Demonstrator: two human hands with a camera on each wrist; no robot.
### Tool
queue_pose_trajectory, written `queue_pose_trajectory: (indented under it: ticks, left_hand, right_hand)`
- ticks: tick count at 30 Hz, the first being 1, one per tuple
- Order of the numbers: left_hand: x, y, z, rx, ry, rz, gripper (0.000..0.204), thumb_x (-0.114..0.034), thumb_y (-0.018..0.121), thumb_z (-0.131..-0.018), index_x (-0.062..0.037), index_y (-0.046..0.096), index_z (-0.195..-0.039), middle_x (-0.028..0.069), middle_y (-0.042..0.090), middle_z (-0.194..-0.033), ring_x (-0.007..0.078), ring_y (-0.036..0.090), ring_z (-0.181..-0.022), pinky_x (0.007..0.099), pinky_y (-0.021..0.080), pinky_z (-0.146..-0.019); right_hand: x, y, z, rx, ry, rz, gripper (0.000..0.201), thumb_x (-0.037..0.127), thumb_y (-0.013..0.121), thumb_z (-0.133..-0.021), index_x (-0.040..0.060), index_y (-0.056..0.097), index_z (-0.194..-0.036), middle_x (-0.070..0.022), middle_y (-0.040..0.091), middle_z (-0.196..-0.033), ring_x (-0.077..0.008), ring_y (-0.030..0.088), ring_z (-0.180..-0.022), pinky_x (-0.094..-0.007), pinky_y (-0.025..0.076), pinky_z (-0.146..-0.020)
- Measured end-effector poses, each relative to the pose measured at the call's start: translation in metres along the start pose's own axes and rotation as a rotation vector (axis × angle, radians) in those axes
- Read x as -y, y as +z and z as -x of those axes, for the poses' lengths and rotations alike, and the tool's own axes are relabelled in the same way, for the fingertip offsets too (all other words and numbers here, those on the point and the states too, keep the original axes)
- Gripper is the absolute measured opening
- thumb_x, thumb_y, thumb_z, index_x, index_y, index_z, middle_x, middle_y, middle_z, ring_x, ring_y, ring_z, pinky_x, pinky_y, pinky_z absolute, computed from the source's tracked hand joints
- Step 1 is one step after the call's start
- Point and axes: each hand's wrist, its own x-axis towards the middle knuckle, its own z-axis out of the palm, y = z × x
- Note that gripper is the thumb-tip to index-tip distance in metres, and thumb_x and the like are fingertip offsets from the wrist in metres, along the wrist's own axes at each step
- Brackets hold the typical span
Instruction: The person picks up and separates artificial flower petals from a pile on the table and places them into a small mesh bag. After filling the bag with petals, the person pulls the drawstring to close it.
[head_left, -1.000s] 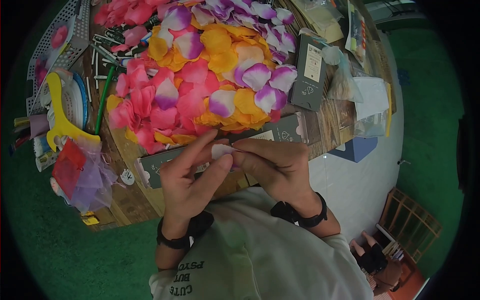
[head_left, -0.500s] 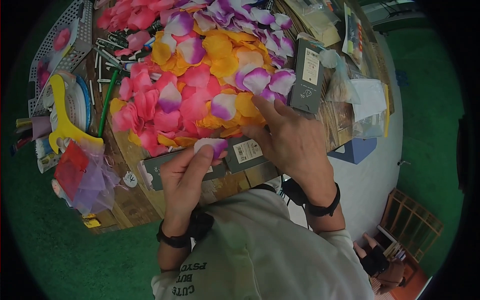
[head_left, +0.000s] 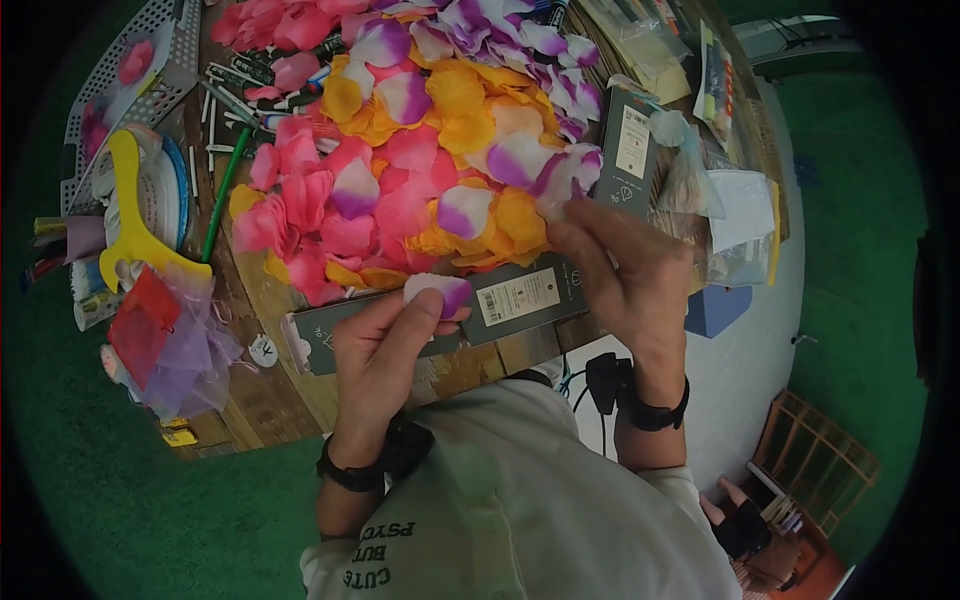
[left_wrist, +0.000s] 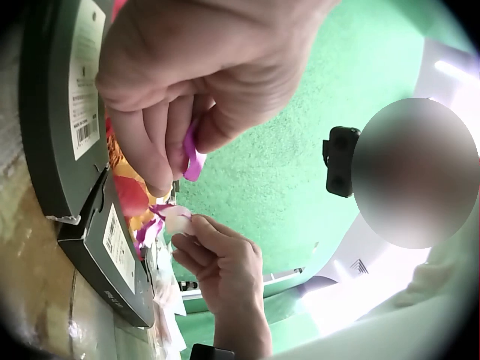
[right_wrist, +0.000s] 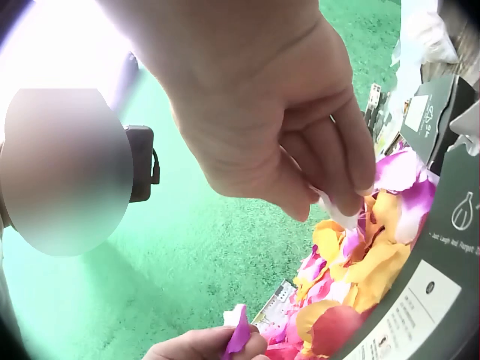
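Observation:
My left hand (head_left: 377, 360) pinches a white and purple petal (head_left: 452, 292) between thumb and fingers, above the dark boxes at the table's near edge. In the left wrist view that petal's purple edge (left_wrist: 193, 154) shows under the thumb. At the right side of the petal heap, my right hand (head_left: 635, 275) pinches another white and purple petal (head_left: 554, 196); its pale part (right_wrist: 337, 210) shows between the fingertips in the right wrist view. Pink, orange and purple-white petals (head_left: 410, 150) lie heaped in front of both hands.
Dark boxes (head_left: 575, 290) border the heap at the near edge and right. Markers and a green stick (head_left: 226, 195) lie left, beside a yellow Y-shaped piece (head_left: 128, 240), mesh bags (head_left: 185, 350) and a perforated basket (head_left: 150, 90). Plastic bags (head_left: 742, 210) lie right.
The hands have moved apart. My left hand keeps a petal, while my right hand went to the heap's right side and now pinches another petal there.

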Motion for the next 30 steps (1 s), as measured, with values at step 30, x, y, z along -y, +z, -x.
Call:
queue_pose_trajectory:
  ticks: [30]
  left_hand:
    - [0.0,-0.004,-0.011,0.071,-0.257,0.346,0.028,-0.014,0.05,-0.091,0.0063,0.057,-0.108,0.0122,0.065,-0.093,0.0206,0.067,-0.078,0.0234,0.052,-0.056]
  right_hand:
    - [0.016,0.034,0.013,0.158,-0.235,-0.275,0.017,-0.006,0.065,-0.068,-0.0018,0.066,-0.085,-0.0156,0.066,-0.094,-0.0266,0.067,-0.079,-0.03,0.053,-0.07]
